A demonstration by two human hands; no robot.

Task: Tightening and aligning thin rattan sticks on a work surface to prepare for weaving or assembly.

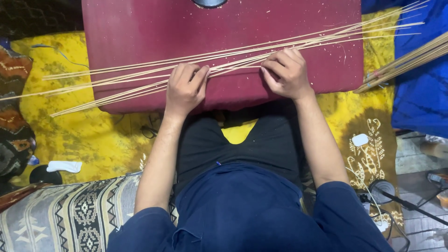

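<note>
Both our hands are curled over thin bamboo sticks (140,77) that lie fanned across a maroon cushion (140,28). Our left hand (185,88) presses its bent fingers down on the sticks near the cushion's front edge; our right hand (287,72) pinches several of them under its fingertips a little further along. Neither hand is lifted off; both are closed on the sticks.

They cross the cushion at a shallow slant, their left ends reaching out over a yellow cloth (88,135) and their right ends over the cushion's far right corner. A second bundle (401,63), tied together, lies apart at the right over a blue cloth (420,93).

To work these well, we judge that we should keep the strands flat against the cushion, hold them firmly with one hand while the other sorts, and let our fingertips separate single sticks without bending them, since such slender strips will likely snap or splinter if forced.
</note>
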